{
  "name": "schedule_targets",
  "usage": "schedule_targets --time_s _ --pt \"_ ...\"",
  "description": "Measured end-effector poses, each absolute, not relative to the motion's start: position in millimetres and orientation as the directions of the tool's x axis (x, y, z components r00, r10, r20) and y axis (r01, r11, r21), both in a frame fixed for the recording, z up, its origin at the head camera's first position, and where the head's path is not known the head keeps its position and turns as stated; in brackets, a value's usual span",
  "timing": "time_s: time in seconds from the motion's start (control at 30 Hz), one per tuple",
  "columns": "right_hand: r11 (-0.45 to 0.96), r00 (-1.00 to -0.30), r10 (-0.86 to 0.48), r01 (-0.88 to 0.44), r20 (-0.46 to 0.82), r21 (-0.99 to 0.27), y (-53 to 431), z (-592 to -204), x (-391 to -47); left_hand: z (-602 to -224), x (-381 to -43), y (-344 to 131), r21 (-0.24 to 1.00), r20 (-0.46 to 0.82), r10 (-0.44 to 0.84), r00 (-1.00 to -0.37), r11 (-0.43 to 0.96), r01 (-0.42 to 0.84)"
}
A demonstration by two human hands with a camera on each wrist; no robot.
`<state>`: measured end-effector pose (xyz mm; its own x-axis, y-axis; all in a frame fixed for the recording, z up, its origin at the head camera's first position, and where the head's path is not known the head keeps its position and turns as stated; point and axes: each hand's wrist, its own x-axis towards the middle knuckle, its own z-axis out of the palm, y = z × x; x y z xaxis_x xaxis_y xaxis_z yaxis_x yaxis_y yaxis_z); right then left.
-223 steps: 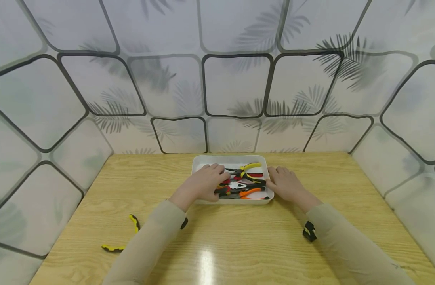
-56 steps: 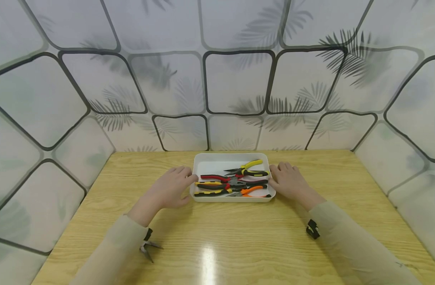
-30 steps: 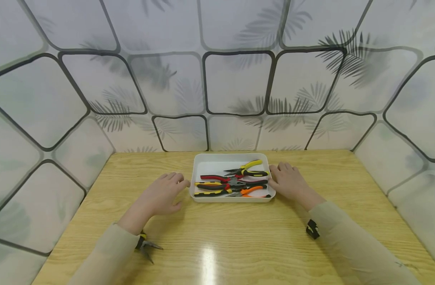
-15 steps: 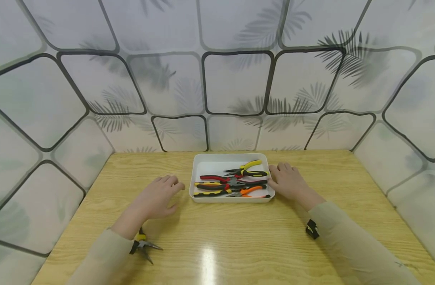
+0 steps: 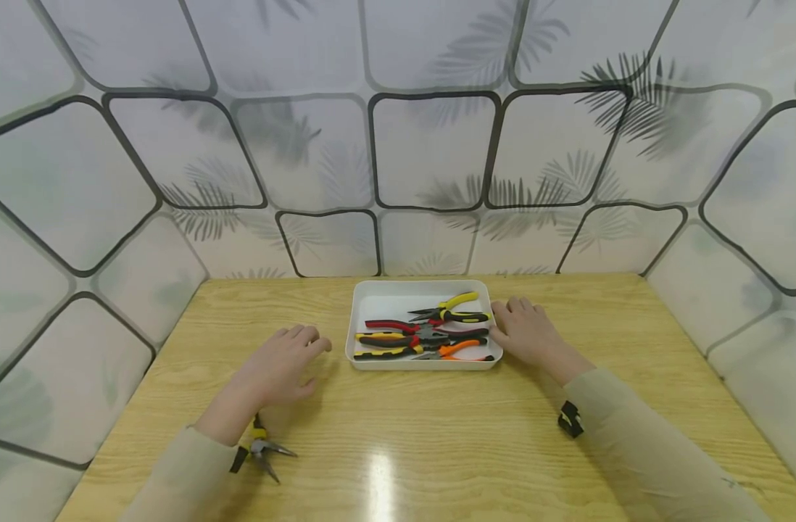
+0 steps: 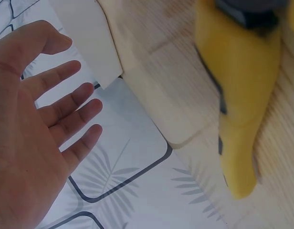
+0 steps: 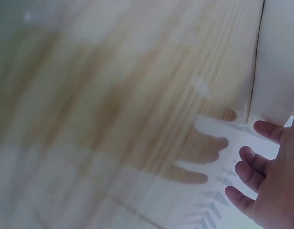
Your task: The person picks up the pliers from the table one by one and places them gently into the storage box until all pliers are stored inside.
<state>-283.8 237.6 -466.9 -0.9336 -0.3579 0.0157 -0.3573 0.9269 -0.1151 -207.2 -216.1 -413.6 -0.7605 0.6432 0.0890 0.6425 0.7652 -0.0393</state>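
My left hand (image 5: pixel 277 370) is held above the table, left of the white tray (image 5: pixel 404 288), its fingers spread and holding nothing. Under that wrist lies a pair of needle-nose pliers (image 5: pixel 259 447) with jaws apart; its yellow handle (image 6: pixel 242 95) looms large in the left wrist view. My right hand (image 5: pixel 528 333) rests at the tray's right wall, fingers loosely bent against it. Inside the tray are several pliers: yellow-and-black long-nose pliers (image 5: pixel 466 317) at the back, red-handled pliers (image 5: pixel 388 325), yellow-and-black ones (image 5: pixel 385 354) and orange-handled pliers (image 5: pixel 459 349) in front.
The wooden table (image 5: pixel 424 435) meets a patterned fabric wall (image 5: pixel 430 152) behind the tray, with similar fabric on both sides. A black strap (image 5: pixel 570 419) hangs at the right wrist.
Over seven seconds ago my left hand was over the pliers inside the tray. It has since drawn out leftward, uncovering their handles and the table pliers' jaws. My right hand stays put.
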Motion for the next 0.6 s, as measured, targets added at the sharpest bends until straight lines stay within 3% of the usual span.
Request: schedule_targets --time_s 0.6 --pt "0.925 -0.932 -0.362 -0.360 0.006 -0.122 238 -466 -285 -417 -192 -227 -0.056 0.081 0.613 -0.786 0.790 0.611"
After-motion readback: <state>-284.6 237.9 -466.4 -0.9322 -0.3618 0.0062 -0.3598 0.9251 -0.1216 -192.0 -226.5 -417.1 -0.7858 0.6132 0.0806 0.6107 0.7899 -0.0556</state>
